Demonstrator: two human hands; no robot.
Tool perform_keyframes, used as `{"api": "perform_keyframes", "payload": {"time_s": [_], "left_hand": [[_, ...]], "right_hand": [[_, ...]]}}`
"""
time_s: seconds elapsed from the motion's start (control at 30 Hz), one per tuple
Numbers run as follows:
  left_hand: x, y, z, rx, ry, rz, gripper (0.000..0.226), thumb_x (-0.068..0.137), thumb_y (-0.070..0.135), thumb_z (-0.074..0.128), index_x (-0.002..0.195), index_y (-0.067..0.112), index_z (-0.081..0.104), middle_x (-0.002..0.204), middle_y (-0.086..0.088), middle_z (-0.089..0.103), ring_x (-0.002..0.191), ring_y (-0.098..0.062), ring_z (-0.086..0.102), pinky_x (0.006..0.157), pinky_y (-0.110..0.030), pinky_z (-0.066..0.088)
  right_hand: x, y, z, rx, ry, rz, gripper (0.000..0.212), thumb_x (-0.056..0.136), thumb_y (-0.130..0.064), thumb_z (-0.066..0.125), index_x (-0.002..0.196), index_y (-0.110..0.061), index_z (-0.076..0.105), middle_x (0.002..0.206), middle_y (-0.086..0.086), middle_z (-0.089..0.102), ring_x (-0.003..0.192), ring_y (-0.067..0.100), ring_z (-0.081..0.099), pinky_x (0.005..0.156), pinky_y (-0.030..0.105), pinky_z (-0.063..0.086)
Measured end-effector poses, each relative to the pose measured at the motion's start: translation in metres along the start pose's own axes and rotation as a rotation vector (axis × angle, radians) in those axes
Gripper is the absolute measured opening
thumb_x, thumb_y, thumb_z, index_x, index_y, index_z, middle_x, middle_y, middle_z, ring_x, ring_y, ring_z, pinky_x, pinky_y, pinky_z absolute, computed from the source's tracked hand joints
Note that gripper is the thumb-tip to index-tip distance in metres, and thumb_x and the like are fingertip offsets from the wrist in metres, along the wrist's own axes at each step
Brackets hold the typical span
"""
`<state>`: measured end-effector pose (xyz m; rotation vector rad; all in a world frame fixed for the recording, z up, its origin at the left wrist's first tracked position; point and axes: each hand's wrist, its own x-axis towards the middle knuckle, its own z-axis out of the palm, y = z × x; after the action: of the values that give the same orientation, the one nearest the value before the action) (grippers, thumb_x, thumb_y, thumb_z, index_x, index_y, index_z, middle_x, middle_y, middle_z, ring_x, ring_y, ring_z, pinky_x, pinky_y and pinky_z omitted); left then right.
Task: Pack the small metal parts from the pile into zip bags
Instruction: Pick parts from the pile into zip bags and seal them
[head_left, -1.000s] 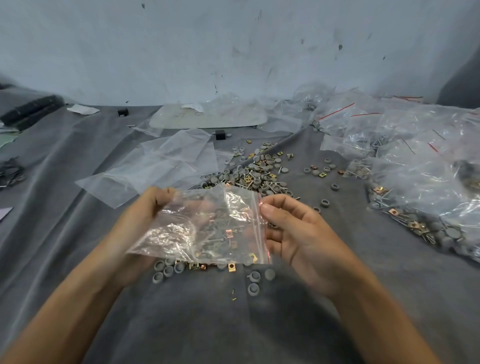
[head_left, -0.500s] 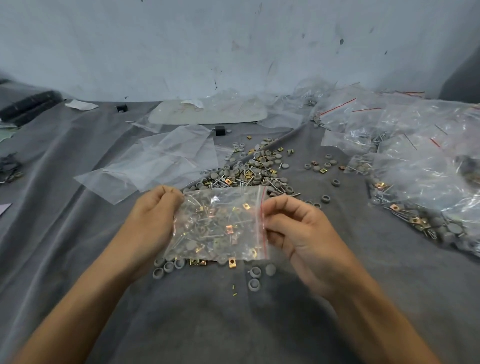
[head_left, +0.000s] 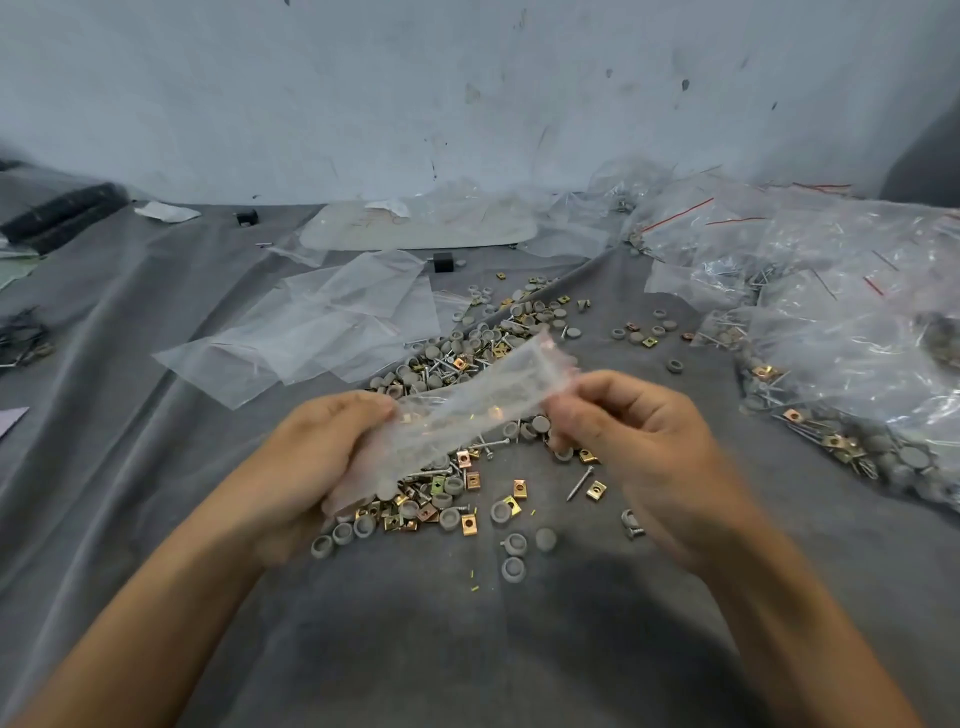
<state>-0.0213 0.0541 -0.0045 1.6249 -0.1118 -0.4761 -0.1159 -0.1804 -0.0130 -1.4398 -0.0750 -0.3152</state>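
Above pile (head_left: 457, 364): left hand (head_left: 317, 452) clamps bag (head_left: 467, 410) at 8 o'clock, right hand (head_left: 634, 441) pinches at 2 o'clock; press zip fully shut.

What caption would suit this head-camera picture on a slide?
Left hand and right hand pinch a clear zip bag over the pile of small metal parts on grey cloth.

Clear zip bag (head_left: 467, 415); pile (head_left: 467, 374) of grey caps, gold-brass square nuts, silver screws; grey cloth (head_left: 467, 623) on tabletop; red-striped clear bags (head_left: 810, 291); pale blue-white wall (head_left: 467, 93).
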Motion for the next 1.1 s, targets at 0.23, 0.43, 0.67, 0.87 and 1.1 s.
{"api": "perform_keyframes", "payload": {"time_s": [0.23,0.43,0.67,0.87,1.1], "left_hand": [[-0.019,0.002,0.016,0.543,-0.184,0.232,0.048,0.102,0.048,0.045,0.072,0.020,0.070,0.059,-0.008,0.058,0.054,-0.009,0.048,0.048,-0.025,0.037],[-0.034,-0.006,0.039,0.285,-0.341,0.315,0.069,0.074,0.072,0.069,0.125,0.027,0.063,0.111,0.012,0.074,0.101,0.000,0.068,0.080,-0.017,0.052],[-0.031,-0.010,0.044,0.262,-0.256,0.366,0.030,0.097,0.048,0.060,0.091,0.022,0.074,0.073,-0.014,0.058,0.067,-0.019,0.047,0.061,-0.035,0.035],[-0.030,-0.018,0.047,0.393,0.066,0.583,0.034,0.078,0.066,0.067,0.098,0.038,0.069,0.089,0.012,0.070,0.079,-0.008,0.065,0.070,-0.028,0.053],[-0.033,-0.024,0.049,0.594,-0.069,0.452,0.058,0.065,0.075,0.070,0.114,0.045,0.065,0.097,0.025,0.069,0.085,0.000,0.065,0.074,-0.030,0.054]], "right_hand": [[0.005,-0.005,-0.006,0.161,0.071,-0.080,0.031,0.079,-0.049,0.079,0.080,-0.020,0.070,0.083,0.007,0.069,0.076,0.019,0.065,0.079,0.032,0.058],[0.005,-0.008,-0.009,0.038,0.114,-0.108,0.020,0.082,-0.041,0.073,0.082,-0.021,0.074,0.079,0.005,0.070,0.073,0.019,0.064,0.077,0.037,0.056],[0.005,-0.007,-0.007,0.095,0.062,-0.095,0.031,0.078,-0.047,0.081,0.091,-0.020,0.073,0.086,0.007,0.070,0.078,0.021,0.064,0.081,0.043,0.054],[0.005,-0.007,-0.008,0.021,0.162,-0.175,0.024,0.078,-0.041,0.081,0.090,-0.022,0.072,0.078,0.003,0.070,0.070,0.017,0.065,0.069,0.027,0.055],[0.002,-0.005,-0.002,-0.207,0.390,-0.266,0.027,0.089,-0.037,0.077,0.079,-0.016,0.063,0.064,0.008,0.063,0.055,0.018,0.058,0.054,0.031,0.051]]}}
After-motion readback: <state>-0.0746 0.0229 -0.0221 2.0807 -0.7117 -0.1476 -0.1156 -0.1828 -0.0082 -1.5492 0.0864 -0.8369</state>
